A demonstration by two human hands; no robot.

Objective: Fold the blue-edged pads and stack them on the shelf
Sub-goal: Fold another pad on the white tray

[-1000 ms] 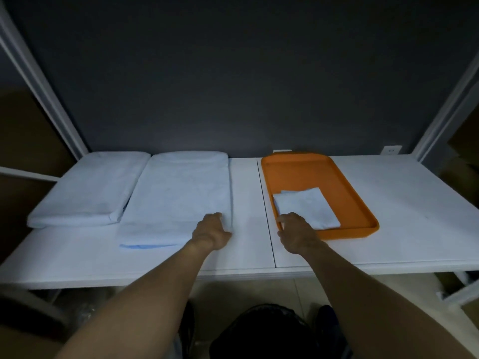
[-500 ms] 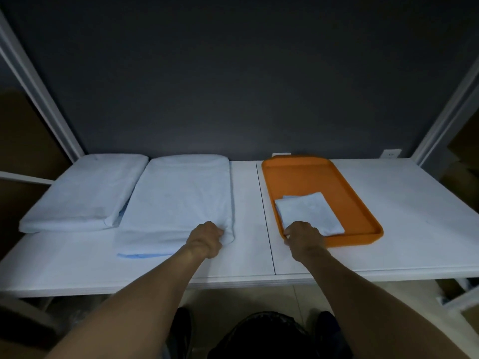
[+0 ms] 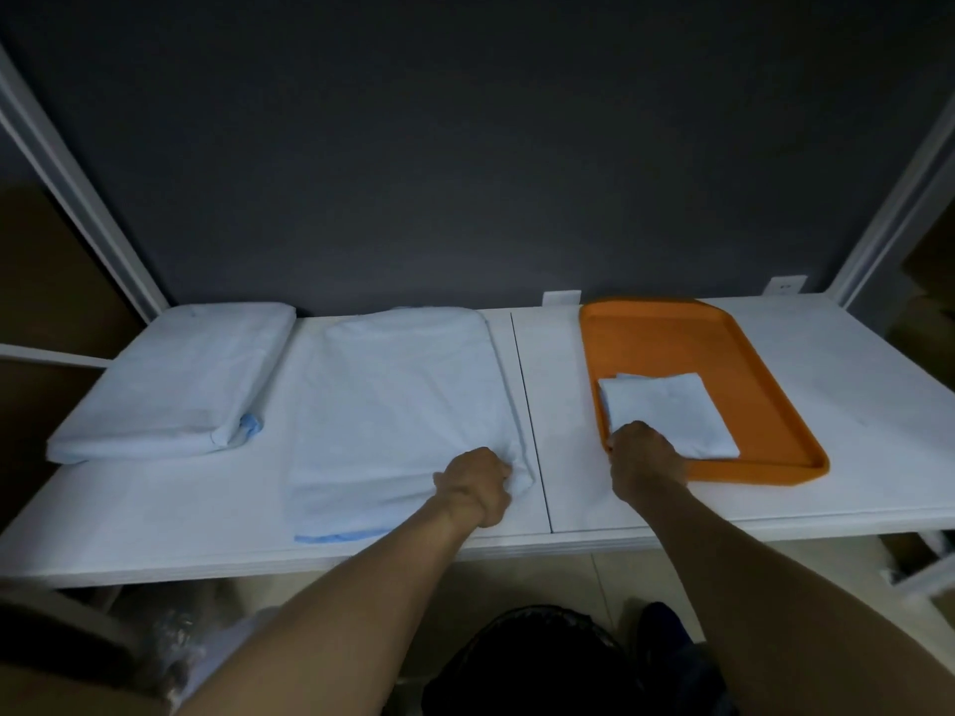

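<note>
A large pale pad [image 3: 398, 410] with a blue near edge lies flat on the white shelf [image 3: 852, 457], left of the middle seam. My left hand [image 3: 478, 485] grips its near right corner, where the fabric bunches up. A small folded pad [image 3: 672, 413] lies in the orange tray [image 3: 666, 343] on the right. My right hand [image 3: 643, 459] rests at the tray's near left corner with its fingers curled on the folded pad's near edge. A thick stack of folded pads [image 3: 175, 385] sits at the far left.
A dark wall stands behind the shelf. White frame posts [image 3: 72, 188] rise at both sides. A wall socket [image 3: 785, 286] shows at the back right. Bare shelf surface lies to the right of the tray and along the near edge.
My left hand has curled tighter on the large pad's corner, bunching it. My right hand has closed onto the small folded pad's near edge. The view has shifted slightly.
</note>
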